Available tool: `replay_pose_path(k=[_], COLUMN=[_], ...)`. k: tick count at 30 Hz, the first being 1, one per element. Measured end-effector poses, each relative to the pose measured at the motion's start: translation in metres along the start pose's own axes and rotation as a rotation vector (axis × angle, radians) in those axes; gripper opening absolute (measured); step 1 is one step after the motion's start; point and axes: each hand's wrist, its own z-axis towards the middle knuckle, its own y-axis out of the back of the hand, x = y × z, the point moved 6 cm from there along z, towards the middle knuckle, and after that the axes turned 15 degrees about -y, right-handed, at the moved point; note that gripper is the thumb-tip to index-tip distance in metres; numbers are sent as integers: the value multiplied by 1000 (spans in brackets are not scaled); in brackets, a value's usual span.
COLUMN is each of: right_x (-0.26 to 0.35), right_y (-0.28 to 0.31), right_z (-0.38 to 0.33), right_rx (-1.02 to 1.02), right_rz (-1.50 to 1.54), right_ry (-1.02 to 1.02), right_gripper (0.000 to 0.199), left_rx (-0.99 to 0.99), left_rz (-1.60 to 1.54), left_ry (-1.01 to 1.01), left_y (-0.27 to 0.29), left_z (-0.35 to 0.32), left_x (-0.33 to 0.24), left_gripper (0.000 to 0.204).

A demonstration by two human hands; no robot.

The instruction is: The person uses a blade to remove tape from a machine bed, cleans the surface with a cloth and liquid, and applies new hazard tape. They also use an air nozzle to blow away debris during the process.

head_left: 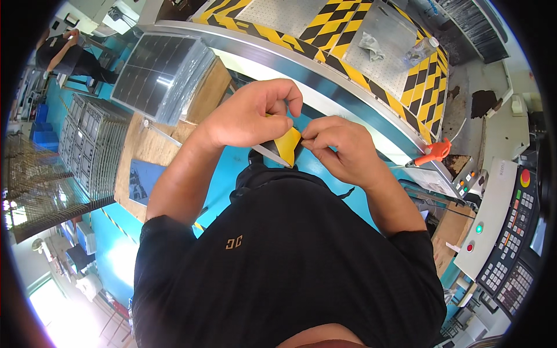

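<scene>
My left hand [249, 116] and my right hand [339, 148] meet in front of my chest. Between them they pinch a piece of yellow-and-black striped tape [288, 145]. The left thumb and fingers grip its upper left edge. The right fingertips pinch its right corner. A thin grey strip [270, 155] runs along the tape's lower left edge. My black shirt [290, 255] fills the lower half of the view.
Ahead lies a metal machine bed with yellow-and-black hazard stripes [348, 64]. An orange-handled tool [432, 153] rests at its right end. A control panel with buttons [510, 232] stands at right. Dark panels [154, 69] lie on a wooden bench at left. Another person [67, 55] stands far left.
</scene>
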Motion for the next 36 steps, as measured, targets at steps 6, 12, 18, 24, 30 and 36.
replay_pose_path(k=[6,12,18,24,30,36], right_x=[7,9,12,8,11,13], right_y=[1,1,1,-2,0,-6], right_z=[-3,-4,-5,-10,-3,1], right_rx=[-22,-12,-35,4,-21,83], right_rz=[-82,-115,-102,-33,-10,-62], right_ry=[53,72,135,160,91,32], right_gripper=[28,30,33,34,37,39], left_rx=[4,-20,-32,-49,-45,10], left_rz=[43,85,83,118,131,145], left_ry=[39,28,10,14,31,47], left_y=[-3,-5,-6,-9,-8,-9], left_z=[2,2,1,-3,-7,-10], left_x=[-3,-7,-12,-19,-24,-23], left_gripper=[19,19,19,20,21,19])
